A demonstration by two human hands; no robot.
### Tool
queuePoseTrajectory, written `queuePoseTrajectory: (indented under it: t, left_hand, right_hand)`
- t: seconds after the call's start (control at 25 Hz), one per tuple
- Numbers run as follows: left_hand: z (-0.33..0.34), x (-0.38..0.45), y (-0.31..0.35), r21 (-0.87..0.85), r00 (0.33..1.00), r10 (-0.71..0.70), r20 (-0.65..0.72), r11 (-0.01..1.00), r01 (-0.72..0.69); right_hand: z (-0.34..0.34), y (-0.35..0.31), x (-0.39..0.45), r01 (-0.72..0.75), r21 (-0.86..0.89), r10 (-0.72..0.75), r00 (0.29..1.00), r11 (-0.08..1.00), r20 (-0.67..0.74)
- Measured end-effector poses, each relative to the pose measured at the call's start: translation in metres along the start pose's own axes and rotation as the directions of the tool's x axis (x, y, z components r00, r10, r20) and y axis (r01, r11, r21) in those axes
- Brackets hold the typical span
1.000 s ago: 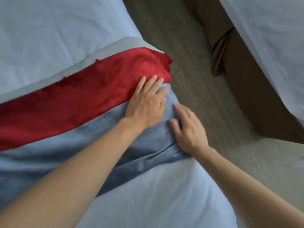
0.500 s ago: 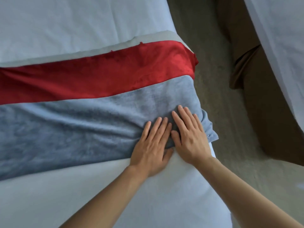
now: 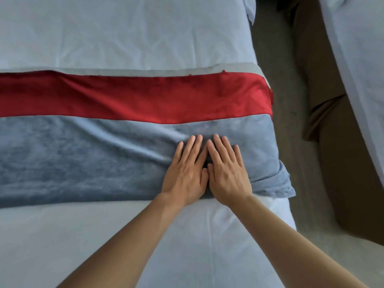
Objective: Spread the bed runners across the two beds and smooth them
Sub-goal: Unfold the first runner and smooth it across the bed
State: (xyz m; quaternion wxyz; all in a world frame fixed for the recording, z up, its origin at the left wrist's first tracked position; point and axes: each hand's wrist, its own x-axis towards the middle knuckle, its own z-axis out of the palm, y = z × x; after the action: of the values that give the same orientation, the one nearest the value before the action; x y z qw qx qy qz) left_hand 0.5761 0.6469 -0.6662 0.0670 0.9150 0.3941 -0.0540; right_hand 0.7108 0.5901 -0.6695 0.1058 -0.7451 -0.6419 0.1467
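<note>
Two runner bands lie side by side across the near white-sheeted bed [image 3: 128, 34], a shiny red satin strip [image 3: 133, 98] and a soft blue-grey plush strip [image 3: 72, 159], whose right end bunches over the bed's edge. The left hand [image 3: 185, 173] and right hand [image 3: 227, 173] press flat on the blue-grey strip near that edge, fingers straight and together, thumbs touching. A grey carpet aisle [image 3: 276, 65] separates this bed from a second white-sheeted bed [image 3: 357, 59] with a brown skirt [image 3: 342, 163].
</note>
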Motion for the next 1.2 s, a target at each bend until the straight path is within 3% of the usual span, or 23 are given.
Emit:
queuePoseTrajectory:
  t: [0.2, 0.36, 0.64, 0.84, 1.04, 1.2]
  left_hand:
    - [0.013, -0.01, -0.087, -0.061, 0.997, -0.068, -0.038, 0.996, 0.066]
    - [0.012, -0.03, -0.197, -0.047, 0.993, -0.111, -0.048, 0.993, 0.108]
    - [0.004, -0.066, -0.35, -0.059, 0.983, -0.162, -0.089, 0.986, 0.157]
    - [-0.022, -0.096, -0.425, -0.058, 0.976, -0.16, -0.148, 0.987, 0.153]
    - [-0.021, -0.058, -0.476, -0.023, 0.992, -0.092, -0.09, 0.996, 0.09]
    - [-0.016, 0.005, -0.498, 0.011, 0.991, -0.13, -0.045, 0.991, 0.13]
  right_hand:
    - [0.038, -0.066, 0.045, -0.128, -0.105, 0.133, 0.99, 0.986, 0.043]
    - [0.071, -0.16, 0.092, -0.157, -0.114, 0.166, 0.984, 0.981, 0.066]
    - [0.12, -0.306, 0.163, -0.096, -0.116, 0.104, 0.992, 0.989, 0.07]
    - [0.11, -0.37, 0.19, 0.103, 0.002, -0.103, 0.994, 0.995, 0.021]
    - [0.11, -0.364, 0.237, 0.189, -0.076, -0.183, 0.98, 0.979, 0.083]
    - [0.104, -0.297, 0.288, 0.087, -0.234, -0.073, 0.995, 0.968, 0.071]
